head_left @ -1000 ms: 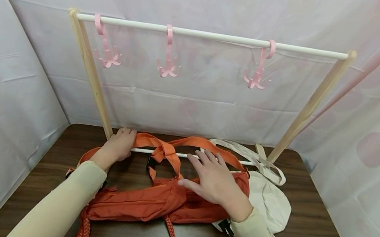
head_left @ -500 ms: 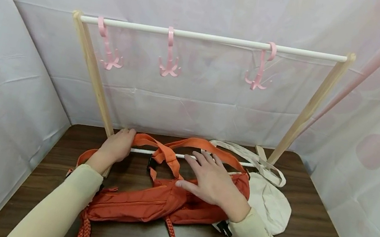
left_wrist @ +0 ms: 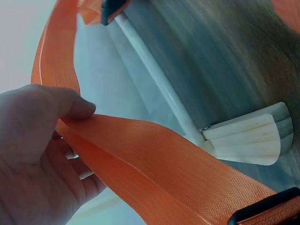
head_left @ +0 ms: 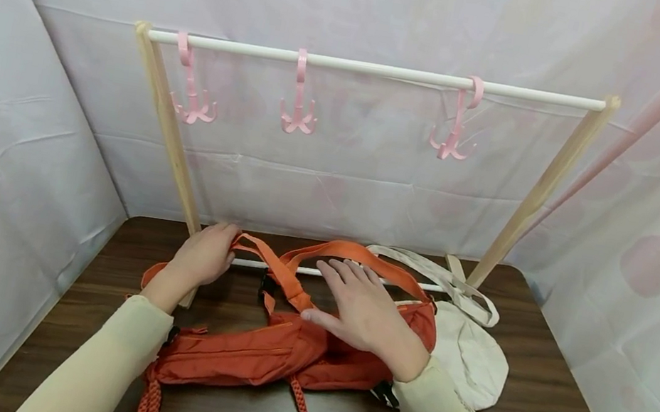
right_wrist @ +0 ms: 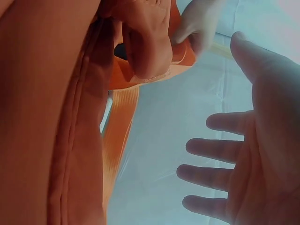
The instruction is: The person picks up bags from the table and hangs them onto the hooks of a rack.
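Observation:
Two rust-red waist bags with orange straps lie overlapping on the table: the left one [head_left: 234,358] in front, the other [head_left: 345,373] behind it to the right. My left hand [head_left: 203,259] pinches an orange strap [left_wrist: 140,140] between thumb and fingers, by the rack's left post. In the left wrist view the strap runs doubled from the grip to a black buckle [left_wrist: 267,206]. My right hand [head_left: 360,308] is spread above the right bag, fingers straight; its palm [right_wrist: 272,154] shows nothing held. Under the right forearm, part of the bags is hidden.
A wooden rack with a white top rail [head_left: 384,70] stands at the back. Pink hooks hang from it on the left [head_left: 193,105], near the middle [head_left: 297,118] and on the right [head_left: 453,143]. A cream cloth bag [head_left: 471,358] lies at the right.
My left hand has drawn the strap slightly; its stretch to the bag now runs straighter. The right hand has shifted a little left, still spread. The head view has moved slightly.

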### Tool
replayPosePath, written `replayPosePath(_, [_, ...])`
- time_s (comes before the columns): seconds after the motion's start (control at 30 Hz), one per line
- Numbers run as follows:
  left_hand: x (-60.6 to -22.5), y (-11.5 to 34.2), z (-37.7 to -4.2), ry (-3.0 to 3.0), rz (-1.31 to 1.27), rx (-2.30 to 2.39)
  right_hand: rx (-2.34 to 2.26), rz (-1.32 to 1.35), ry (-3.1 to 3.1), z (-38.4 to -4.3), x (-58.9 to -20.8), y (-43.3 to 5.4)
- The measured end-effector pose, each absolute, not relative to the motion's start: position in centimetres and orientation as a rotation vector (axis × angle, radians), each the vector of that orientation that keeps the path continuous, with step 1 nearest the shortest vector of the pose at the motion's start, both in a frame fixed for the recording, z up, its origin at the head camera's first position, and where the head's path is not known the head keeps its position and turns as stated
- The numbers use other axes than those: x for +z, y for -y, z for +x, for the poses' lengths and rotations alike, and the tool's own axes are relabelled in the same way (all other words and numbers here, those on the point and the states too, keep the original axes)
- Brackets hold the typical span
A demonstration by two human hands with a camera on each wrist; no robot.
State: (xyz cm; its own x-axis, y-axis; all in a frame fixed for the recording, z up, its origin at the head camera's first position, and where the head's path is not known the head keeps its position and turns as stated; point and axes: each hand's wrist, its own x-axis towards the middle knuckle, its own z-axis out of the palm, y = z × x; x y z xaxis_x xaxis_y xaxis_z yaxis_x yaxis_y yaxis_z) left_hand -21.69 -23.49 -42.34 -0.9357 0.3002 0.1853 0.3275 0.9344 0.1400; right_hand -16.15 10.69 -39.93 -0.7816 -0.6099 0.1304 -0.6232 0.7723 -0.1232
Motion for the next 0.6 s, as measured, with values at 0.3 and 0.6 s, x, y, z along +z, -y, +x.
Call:
replayPosePath(0.3, [-40.9,22.7,-20.2,2.846,-0.455,-0.297,0.32,1.029,2.844,-16.4,-39.5,-8.8])
replayPosePath(0.6, [-38.9,21.4,-18.3,2.776,-0.454,-0.381,0.448,1.126,2.819,-16.8,-39.1,-6.1])
